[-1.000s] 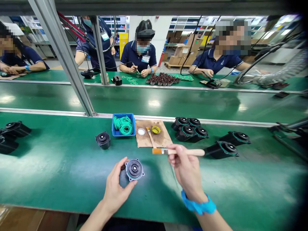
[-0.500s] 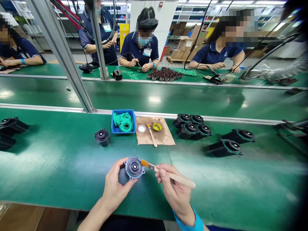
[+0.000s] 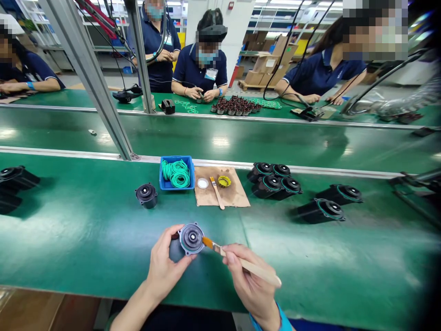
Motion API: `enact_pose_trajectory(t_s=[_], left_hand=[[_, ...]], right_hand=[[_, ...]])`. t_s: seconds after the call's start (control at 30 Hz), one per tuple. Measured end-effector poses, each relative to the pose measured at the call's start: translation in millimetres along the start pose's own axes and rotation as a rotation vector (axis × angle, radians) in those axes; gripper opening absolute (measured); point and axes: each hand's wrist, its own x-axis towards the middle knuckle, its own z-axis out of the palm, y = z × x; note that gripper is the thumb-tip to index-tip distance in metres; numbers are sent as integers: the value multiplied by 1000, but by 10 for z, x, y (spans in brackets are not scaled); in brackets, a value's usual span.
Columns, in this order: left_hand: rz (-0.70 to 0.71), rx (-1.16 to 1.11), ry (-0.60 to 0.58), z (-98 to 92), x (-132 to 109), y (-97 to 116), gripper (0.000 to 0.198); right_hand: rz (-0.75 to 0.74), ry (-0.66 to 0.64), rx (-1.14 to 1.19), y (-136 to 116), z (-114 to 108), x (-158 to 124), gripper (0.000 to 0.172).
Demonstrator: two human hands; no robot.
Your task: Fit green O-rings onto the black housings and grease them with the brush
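In the head view my left hand [image 3: 165, 264] grips a round dark motor housing [image 3: 192, 238] by its sides, its face with concentric rings turned up toward me. My right hand [image 3: 250, 276] holds a flat paintbrush [image 3: 253, 269] by its pale wooden handle. The orange bristles touch the right rim of the housing. Beyond my hands, a second paintbrush [image 3: 217, 192] lies on a stained cardboard sheet [image 3: 237, 195], beside a yellow cap [image 3: 224, 181] and a white disc [image 3: 202, 183]. Another motor housing [image 3: 146, 195] stands upright to the left of the sheet.
A blue bin [image 3: 177, 187] holds green rubber rings [image 3: 179, 174]. Several black housings with green rings [image 3: 274, 181] stand on the right, and others [image 3: 19, 179] at the far left. A metal post [image 3: 91, 85] rises from the rail. Co-workers sit and stand across the bench.
The brush tip has moved down along the housing's right rim, and my right hand has shifted slightly lower. My left hand keeps its grip on the housing.
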Motion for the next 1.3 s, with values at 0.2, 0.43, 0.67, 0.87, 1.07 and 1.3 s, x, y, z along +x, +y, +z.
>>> enact_pose_trajectory(t_s=[0.2,0.43,0.67,0.87,1.07,1.3], left_hand=[[0,7,3,4,-5,-20,53],[-15,-48,-2,1,6,-25,52],[-49,-90,2,-7,9,-35,60],[24,-34,50,-32,60,72,53],[14,-42,45,-39,72,97,50],[-4,-43,29,-58,74,104,52]], right_hand=[[-67,-4,-45,-109,4,6,21],[-105,-54,10,-127,19,-6,20],[-142,-258,170,-143,-152,238,15],[-310,-358,134,-148,-71,329,17],[-376,-379,56,-104,-40,265,18],[-412,-463,21,-79,-180,326,16]])
